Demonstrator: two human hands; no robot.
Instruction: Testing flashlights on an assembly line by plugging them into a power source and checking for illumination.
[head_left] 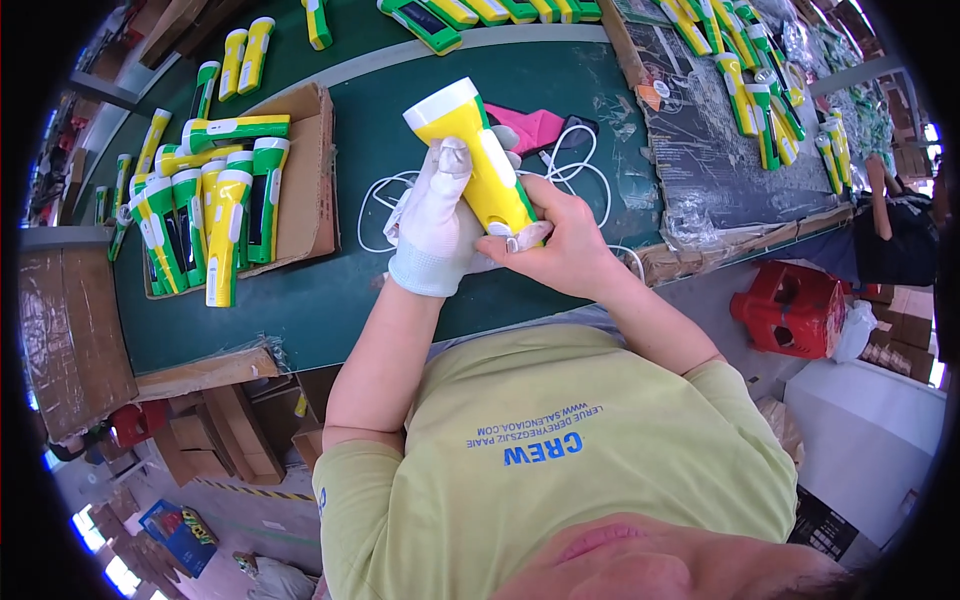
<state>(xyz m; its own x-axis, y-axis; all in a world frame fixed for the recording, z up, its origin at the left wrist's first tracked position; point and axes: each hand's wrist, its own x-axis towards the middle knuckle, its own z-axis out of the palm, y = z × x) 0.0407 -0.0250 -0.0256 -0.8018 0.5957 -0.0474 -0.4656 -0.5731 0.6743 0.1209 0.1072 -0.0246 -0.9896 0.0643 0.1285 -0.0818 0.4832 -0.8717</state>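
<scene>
A yellow flashlight (483, 168) with a white head and green trim is held tilted above the green table, its head up and to the left. My left hand (440, 205), in a white glove, wraps round its upper body. At the lower end, the fingers of my right hand (560, 235) close on the tail; the thumb is at the white end piece, and a pale covering shows on a fingertip. Behind the flashlight lie a pink and black item (535, 128) and a white cable (590, 165), both partly hidden by my hands.
On the left, a cardboard box (318, 180) holds several yellow and green flashlights. More flashlights (425, 25) line the far side, and others (765, 110) lie on the plastic-wrapped surface at right. A red stool (790, 308) stands on the floor at right.
</scene>
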